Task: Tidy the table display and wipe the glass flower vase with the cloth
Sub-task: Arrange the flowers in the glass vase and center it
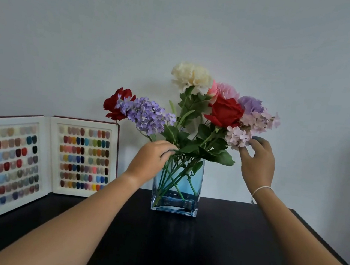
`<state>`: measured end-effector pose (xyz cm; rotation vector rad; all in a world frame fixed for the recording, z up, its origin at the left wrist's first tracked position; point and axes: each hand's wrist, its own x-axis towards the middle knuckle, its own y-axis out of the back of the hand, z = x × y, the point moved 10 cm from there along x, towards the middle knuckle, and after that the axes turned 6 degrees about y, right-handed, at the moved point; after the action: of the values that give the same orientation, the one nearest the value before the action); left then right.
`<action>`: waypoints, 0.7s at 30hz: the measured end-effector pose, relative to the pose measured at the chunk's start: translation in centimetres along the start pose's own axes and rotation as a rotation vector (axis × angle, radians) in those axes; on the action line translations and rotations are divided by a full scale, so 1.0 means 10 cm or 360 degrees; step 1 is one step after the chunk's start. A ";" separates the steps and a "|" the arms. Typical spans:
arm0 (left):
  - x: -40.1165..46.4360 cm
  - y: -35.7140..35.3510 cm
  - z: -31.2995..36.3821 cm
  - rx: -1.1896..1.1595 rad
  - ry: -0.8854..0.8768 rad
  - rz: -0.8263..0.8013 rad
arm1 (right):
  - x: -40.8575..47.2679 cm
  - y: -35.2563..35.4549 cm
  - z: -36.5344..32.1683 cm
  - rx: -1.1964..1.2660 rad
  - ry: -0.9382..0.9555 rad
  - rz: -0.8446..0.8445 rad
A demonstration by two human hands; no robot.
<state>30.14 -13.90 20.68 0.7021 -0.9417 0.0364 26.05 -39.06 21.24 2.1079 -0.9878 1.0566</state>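
Observation:
A square blue-tinted glass vase [174, 202] stands on the black table [176, 245] near the wall. It holds a bunch of flowers [194, 112]: red roses, purple and pink clusters, a cream carnation. My left hand [151, 158] rests at the vase's left rim, its fingers curled over the stems and leaves there. Higher on the right, my right hand [259, 160] pinches the pale pink flower cluster [237, 137] with thumb and fingertips. No cloth is in view.
An open nail-colour sample book [37, 162] leans against the wall at the left, standing on the table. The table's right edge [324, 245] runs diagonally behind my right forearm. A plain wall lies close behind the vase.

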 end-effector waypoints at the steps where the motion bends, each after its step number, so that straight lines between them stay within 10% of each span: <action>1: -0.01 0.03 -0.02 0.0016 -0.0004 0.0009 | 0.00 0.01 0.03 0.0016 -0.0025 0.0006; 21: -0.08 -0.11 -0.07 0.0052 -0.0011 -0.0160 | -0.20 0.07 0.01 0.0391 -0.0143 0.0125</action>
<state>30.50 -14.14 19.23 0.7794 -0.9130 -0.0396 24.66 -38.84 19.63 2.3489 -1.0359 1.1827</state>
